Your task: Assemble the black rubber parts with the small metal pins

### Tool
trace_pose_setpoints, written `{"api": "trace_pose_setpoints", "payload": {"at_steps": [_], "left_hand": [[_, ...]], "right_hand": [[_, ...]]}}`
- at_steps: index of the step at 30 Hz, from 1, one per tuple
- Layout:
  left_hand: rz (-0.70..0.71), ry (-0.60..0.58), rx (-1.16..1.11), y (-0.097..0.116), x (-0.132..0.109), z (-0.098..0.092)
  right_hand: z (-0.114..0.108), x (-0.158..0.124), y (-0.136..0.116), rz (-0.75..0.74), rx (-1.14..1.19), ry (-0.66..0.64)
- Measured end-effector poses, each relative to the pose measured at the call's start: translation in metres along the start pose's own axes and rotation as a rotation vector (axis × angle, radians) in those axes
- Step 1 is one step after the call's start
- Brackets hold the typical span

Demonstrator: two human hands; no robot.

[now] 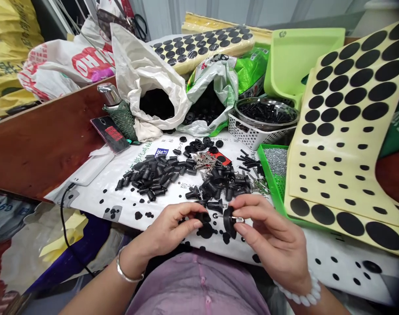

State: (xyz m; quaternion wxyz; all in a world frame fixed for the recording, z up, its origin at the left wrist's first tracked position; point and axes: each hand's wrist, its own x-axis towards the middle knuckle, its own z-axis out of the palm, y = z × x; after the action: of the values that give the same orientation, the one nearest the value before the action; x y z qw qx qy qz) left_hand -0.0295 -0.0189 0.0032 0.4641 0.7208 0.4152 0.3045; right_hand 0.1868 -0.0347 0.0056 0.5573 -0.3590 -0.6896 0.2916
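My left hand (178,227) is closed on a small black plastic sleeve (204,217) between thumb and fingers. In my right hand (268,232) is a round black cap (230,222) with a metal pin (239,219) through it, its thin end toward the sleeve. The two pieces are apart. Just beyond my fingers lie assembled black pieces (215,204), and to their left a heap of black sleeves (153,173). Metal pins (207,162) and loose black caps (199,144) are piled behind.
A green tray (273,192) holding small metal parts and sheets of black round stickers (337,144) stand at right. Behind are a white bag (130,78), a basket (248,131) with a bowl of black parts, and a phone (109,133). A power bank (92,168) lies left.
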Motion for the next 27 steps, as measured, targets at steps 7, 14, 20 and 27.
{"api": "trace_pose_setpoints", "payload": {"at_steps": [7,14,20,27], "left_hand": [[-0.033,-0.103,-0.176,0.006,-0.01,0.001],[-0.068,-0.17,-0.256,0.006,-0.019,-0.004],[-0.172,-0.171,-0.465,-0.003,-0.022,-0.005],[-0.18,-0.236,-0.613,-0.015,-0.023,-0.002]], "right_hand": [[0.003,0.001,-0.011,-0.113,-0.066,-0.149],[0.015,0.004,-0.013,-0.16,-0.122,-0.292],[0.018,0.005,-0.012,-0.208,-0.247,-0.362],[0.011,0.009,-0.021,-0.415,-0.549,-0.604]]}}
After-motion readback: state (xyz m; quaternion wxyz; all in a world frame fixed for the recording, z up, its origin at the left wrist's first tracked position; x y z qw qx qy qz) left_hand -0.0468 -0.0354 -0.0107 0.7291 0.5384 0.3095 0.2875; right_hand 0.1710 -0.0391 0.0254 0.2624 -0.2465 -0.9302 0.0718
